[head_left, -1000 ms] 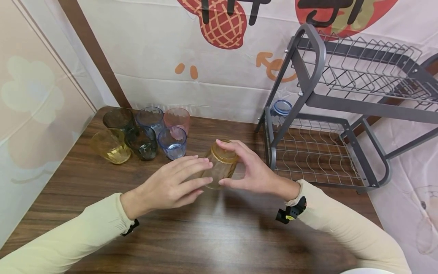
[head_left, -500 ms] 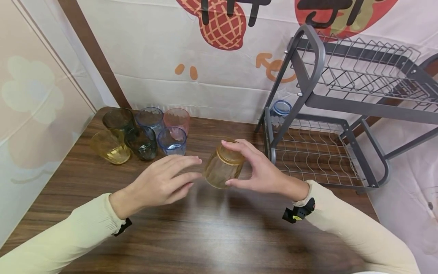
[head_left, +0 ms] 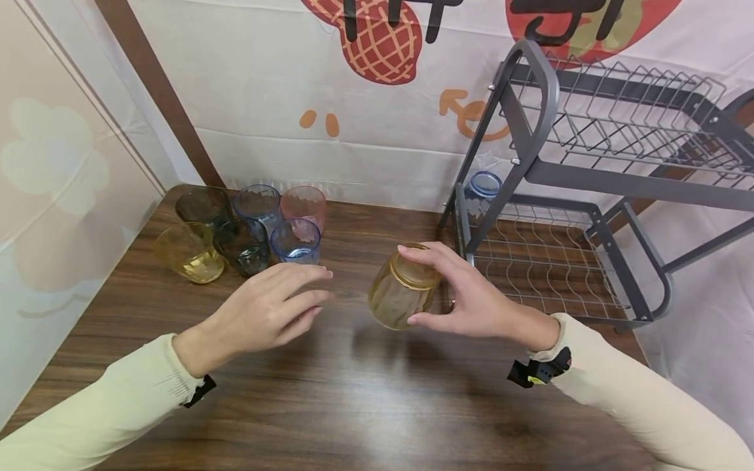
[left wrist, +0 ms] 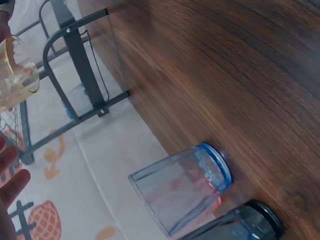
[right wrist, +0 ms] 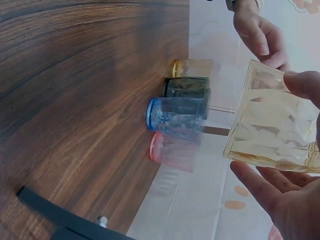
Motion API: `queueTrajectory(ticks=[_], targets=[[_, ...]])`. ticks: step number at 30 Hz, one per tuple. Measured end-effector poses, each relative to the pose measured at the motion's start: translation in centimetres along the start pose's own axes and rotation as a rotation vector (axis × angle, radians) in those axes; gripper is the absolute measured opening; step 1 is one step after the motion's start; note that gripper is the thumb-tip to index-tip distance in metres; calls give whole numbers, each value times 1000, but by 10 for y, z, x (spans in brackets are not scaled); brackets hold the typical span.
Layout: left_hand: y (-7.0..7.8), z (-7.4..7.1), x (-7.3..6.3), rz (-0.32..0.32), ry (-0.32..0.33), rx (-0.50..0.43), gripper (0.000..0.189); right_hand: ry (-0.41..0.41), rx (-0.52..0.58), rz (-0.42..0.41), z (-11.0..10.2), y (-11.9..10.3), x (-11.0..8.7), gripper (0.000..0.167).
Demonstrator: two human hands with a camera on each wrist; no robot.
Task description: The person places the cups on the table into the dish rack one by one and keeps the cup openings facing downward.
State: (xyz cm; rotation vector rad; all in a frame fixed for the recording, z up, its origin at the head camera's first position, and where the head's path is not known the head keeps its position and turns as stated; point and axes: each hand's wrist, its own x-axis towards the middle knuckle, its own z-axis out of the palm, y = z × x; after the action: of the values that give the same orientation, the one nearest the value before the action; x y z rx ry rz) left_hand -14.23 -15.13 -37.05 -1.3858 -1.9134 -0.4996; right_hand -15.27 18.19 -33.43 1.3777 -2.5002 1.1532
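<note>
holds in right hand (head_left: 471, 297), fingers curled round: one yellow cup (head_left: 397, 297), inverted, tilted, over table (head_left: 353, 405). from cup, at 9 o'clock: left hand (head_left: 259, 311), relaxed, holding nothing; at 10: six cups (head_left: 243, 241); at 2: rack (head_left: 589, 180).

Table (head_left: 377, 409): pale glare near the front, soft shadows below the cup (head_left: 396, 294)
Cloth (head_left: 253, 85): bright, evenly lit
Wrist views: dimmer, cooler, slightly soft

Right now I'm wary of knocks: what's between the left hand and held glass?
The head view shows only bare tabletop between the left hand and held glass.
</note>
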Motion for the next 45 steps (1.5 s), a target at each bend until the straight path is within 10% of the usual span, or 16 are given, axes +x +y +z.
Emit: queueTrajectory(ticks=[31, 45], targets=[[-33, -48, -23, -197, 1, 198, 32, 61, 10, 98, -67, 0, -52, 99], [-53, -65, -42, -412, -52, 278, 46, 127, -65, 135, -99, 2, -75, 106]])
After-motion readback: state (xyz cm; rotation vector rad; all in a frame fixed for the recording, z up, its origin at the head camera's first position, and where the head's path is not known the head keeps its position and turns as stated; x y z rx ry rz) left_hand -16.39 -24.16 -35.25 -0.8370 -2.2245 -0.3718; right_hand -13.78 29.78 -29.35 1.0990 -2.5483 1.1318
